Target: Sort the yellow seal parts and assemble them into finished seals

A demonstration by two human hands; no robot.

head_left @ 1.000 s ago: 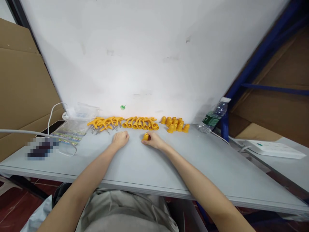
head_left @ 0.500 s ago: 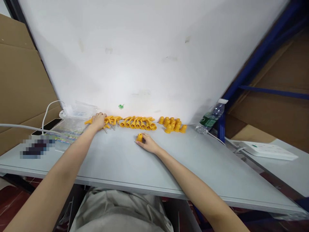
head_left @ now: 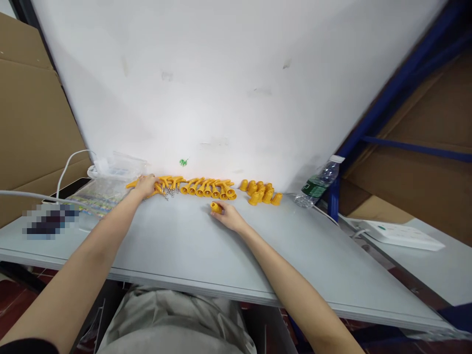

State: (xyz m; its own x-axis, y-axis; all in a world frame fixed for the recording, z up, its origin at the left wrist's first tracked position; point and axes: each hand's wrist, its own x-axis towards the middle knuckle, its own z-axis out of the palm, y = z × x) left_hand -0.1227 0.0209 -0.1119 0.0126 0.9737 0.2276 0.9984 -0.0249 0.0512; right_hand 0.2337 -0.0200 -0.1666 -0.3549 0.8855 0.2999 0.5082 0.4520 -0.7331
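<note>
My left hand (head_left: 146, 186) reaches to the far left end of a row of yellow T-handled corkscrew parts (head_left: 173, 185) and closes its fingers over one of them. My right hand (head_left: 229, 216) rests on the grey table (head_left: 206, 246) with a small yellow plastic cap (head_left: 216, 208) pinched in its fingers and tipped on its side. Behind it lies a row of yellow assembled pieces (head_left: 210, 188). A cluster of several more yellow caps (head_left: 261, 192) stands to the right.
A clear plastic bag and box (head_left: 110, 178) with a white cable lie at the back left. A plastic water bottle (head_left: 317, 183) lies at the back right, with a white power strip (head_left: 396, 234) beyond. A white board rises behind the table.
My left hand went from the table's middle to the left end of the corkscrew row and closed there. My right hand tipped the yellow cap from upright onto its side.
</note>
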